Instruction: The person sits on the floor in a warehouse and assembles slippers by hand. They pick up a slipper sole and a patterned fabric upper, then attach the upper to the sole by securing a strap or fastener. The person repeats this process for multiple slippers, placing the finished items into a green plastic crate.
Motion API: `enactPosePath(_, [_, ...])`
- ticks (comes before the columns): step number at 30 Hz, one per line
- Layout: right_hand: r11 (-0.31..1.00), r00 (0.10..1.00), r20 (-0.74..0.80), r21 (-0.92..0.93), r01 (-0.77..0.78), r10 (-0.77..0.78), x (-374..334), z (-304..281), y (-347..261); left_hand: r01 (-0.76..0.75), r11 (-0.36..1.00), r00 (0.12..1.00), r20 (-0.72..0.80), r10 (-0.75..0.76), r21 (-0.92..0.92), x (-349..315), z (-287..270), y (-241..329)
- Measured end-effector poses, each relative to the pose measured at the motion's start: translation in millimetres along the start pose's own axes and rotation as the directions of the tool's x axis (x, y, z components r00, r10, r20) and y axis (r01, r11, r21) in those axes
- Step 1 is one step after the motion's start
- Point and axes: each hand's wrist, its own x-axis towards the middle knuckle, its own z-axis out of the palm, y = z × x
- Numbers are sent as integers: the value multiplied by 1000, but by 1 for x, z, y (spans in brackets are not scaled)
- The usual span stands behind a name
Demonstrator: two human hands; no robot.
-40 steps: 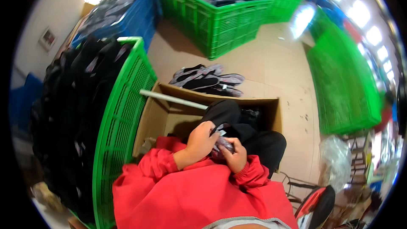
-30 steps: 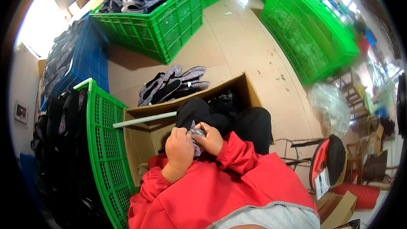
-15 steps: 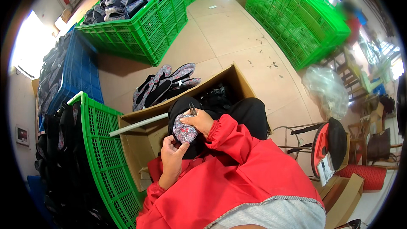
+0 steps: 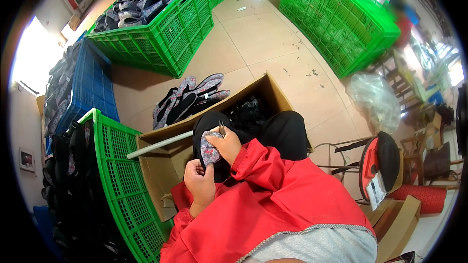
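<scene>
Over my lap I hold a grey floral slipper (image 4: 210,152), mostly hidden by my fingers and dark against my trousers. My left hand (image 4: 200,181) pinches its lower edge between thumb and fingers. My right hand (image 4: 227,145) grips its upper side with the thumb on top. The dark pointed tips of small thread snips (image 4: 222,127) stick up beyond the right hand, which holds them along with the slipper. A pile of similar floral slippers (image 4: 187,98) lies on the floor in front of the cardboard box.
An open cardboard box (image 4: 161,165) surrounds my legs, with a white tube (image 4: 160,144) across it and black items inside. Green crates (image 4: 117,175) stand left and ahead; a blue crate (image 4: 92,85) is farther left. A plastic bag (image 4: 373,100) and red-black stool (image 4: 378,165) are right.
The slipper has turned in my hands and shows a narrower side. My left hand has shifted slightly down, its fingers curled tighter at the edge.
</scene>
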Motion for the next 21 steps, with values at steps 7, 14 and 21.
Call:
enactPosePath(7, [977,980,-33,-98,190,-194,-25,17,5,-376,794,884,-73,462,478,31,-8,14])
enactPosePath(14, [999,982,189,-28,36,-30,-35,2,-16,-522,645,806,75,587,559,55,-23,22])
enactPosePath(21, [978,976,178,-139,155,-130,-26,-5,6,-524,701,849,234,473,483,33,-19,43])
